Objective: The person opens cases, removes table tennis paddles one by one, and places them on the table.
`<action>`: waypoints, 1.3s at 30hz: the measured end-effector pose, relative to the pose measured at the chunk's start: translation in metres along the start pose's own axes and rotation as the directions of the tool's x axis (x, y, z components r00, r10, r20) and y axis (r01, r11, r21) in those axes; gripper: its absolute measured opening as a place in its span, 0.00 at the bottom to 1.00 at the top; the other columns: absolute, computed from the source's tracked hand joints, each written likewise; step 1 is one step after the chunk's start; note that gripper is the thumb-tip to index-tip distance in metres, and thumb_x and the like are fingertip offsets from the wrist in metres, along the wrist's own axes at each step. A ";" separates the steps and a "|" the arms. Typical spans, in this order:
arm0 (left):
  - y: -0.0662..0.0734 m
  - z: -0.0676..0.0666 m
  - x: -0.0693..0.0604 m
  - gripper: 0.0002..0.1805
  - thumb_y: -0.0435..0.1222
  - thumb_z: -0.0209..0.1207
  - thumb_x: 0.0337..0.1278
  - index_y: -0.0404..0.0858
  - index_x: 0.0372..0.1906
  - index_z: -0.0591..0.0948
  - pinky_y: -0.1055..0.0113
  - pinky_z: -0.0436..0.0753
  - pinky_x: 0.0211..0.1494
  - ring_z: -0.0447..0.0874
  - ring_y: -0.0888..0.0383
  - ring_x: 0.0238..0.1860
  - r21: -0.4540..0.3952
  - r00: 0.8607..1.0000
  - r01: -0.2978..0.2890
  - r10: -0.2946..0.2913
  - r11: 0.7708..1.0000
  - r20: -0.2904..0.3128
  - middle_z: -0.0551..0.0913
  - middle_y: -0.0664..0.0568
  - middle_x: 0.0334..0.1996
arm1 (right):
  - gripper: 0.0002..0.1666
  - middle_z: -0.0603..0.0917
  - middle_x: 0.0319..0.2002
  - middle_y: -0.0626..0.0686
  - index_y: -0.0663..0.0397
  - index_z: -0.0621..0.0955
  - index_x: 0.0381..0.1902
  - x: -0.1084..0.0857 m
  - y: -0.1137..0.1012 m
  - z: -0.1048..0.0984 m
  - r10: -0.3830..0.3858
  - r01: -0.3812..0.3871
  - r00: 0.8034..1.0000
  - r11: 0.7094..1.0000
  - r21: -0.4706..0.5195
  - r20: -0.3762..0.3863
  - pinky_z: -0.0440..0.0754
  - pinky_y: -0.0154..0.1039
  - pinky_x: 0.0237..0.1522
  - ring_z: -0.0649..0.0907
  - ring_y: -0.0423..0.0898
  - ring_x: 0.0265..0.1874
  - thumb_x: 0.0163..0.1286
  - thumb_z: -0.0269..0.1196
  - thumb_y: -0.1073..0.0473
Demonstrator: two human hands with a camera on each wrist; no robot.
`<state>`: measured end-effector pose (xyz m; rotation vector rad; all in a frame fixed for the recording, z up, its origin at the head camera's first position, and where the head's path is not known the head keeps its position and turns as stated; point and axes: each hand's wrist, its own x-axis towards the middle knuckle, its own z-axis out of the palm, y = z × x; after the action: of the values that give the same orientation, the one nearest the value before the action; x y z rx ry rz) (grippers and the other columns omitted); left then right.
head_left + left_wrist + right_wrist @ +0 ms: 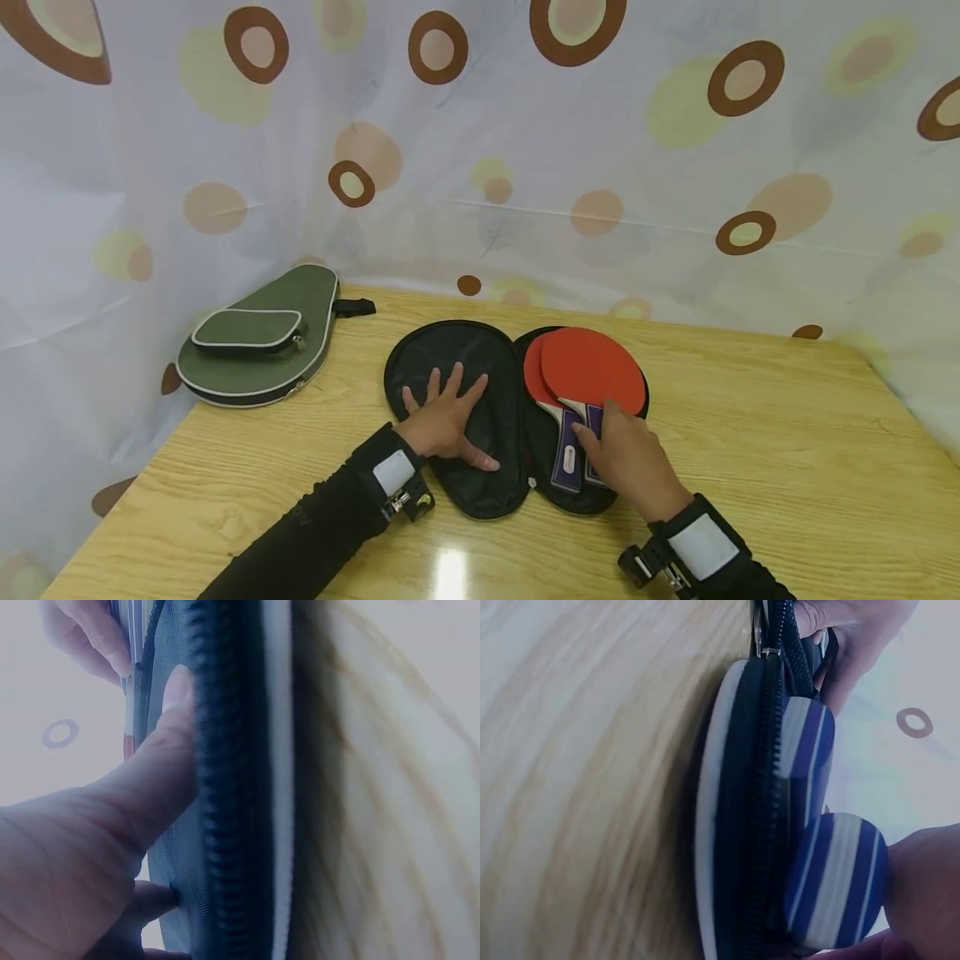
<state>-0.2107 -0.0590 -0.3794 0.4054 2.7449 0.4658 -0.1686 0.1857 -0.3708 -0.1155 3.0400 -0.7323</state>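
A black paddle case lies unfolded on the table, its left half [480, 417] bare and its right half [542, 454] under two red paddles. The upper paddle [592, 367] overlaps the lower paddle [534, 379]. My left hand [442, 421] presses on the left half with fingers spread; its thumb [161, 757] shows beside the zipper edge in the left wrist view. My right hand [633, 458] grips the upper paddle's purple handle [594, 421]. In the right wrist view the two striped handle ends [836, 881] stick up beside the zipper, the right hand [926, 889] around the nearer one.
A green paddle case [262, 367] with white piping and a small front pocket lies at the back left, its black strap [354, 307] pointing right. Behind the wooden table [787, 458] hangs a white curtain [480, 167] with brown and yellow circles.
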 end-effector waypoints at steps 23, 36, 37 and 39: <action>0.002 0.000 -0.001 0.65 0.57 0.78 0.38 0.49 0.82 0.53 0.24 0.38 0.70 0.33 0.34 0.79 -0.012 1.000 -0.001 0.002 1.000 0.008 0.41 0.41 0.81 | 0.13 0.72 0.23 0.54 0.70 0.71 0.44 -0.002 0.010 -0.005 -0.006 0.006 1.000 1.000 0.009 -0.016 0.71 0.38 0.19 0.74 0.46 0.19 0.74 0.58 0.62; 0.000 0.001 0.000 0.65 0.57 0.78 0.38 0.49 0.82 0.54 0.24 0.38 0.69 0.34 0.33 0.79 -0.009 1.000 -0.006 0.006 1.000 0.002 0.41 0.41 0.81 | 0.18 0.73 0.24 0.56 0.74 0.68 0.50 0.004 0.073 -0.052 -0.053 0.050 0.998 0.996 -0.068 -0.040 0.70 0.41 0.20 0.74 0.47 0.19 0.76 0.55 0.61; 0.000 0.001 -0.001 0.65 0.57 0.78 0.38 0.49 0.82 0.54 0.24 0.39 0.69 0.34 0.33 0.79 -0.008 1.000 -0.007 0.007 1.000 0.003 0.41 0.41 0.81 | 0.18 0.72 0.24 0.56 0.75 0.68 0.50 0.005 0.081 -0.055 -0.046 0.043 0.998 0.996 -0.082 -0.035 0.70 0.41 0.20 0.74 0.47 0.19 0.77 0.55 0.60; 0.001 0.000 -0.001 0.65 0.57 0.78 0.39 0.48 0.82 0.54 0.24 0.39 0.69 0.34 0.33 0.79 -0.007 1.000 -0.005 0.005 1.000 0.004 0.42 0.41 0.81 | 0.19 0.73 0.24 0.57 0.76 0.68 0.51 0.005 0.096 -0.060 -0.040 0.037 0.999 0.993 -0.110 -0.030 0.71 0.41 0.20 0.74 0.47 0.20 0.77 0.54 0.60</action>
<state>-0.2098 -0.0588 -0.3789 0.4108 2.7381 0.4752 -0.1816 0.2974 -0.3611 -0.1653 3.1165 -0.5753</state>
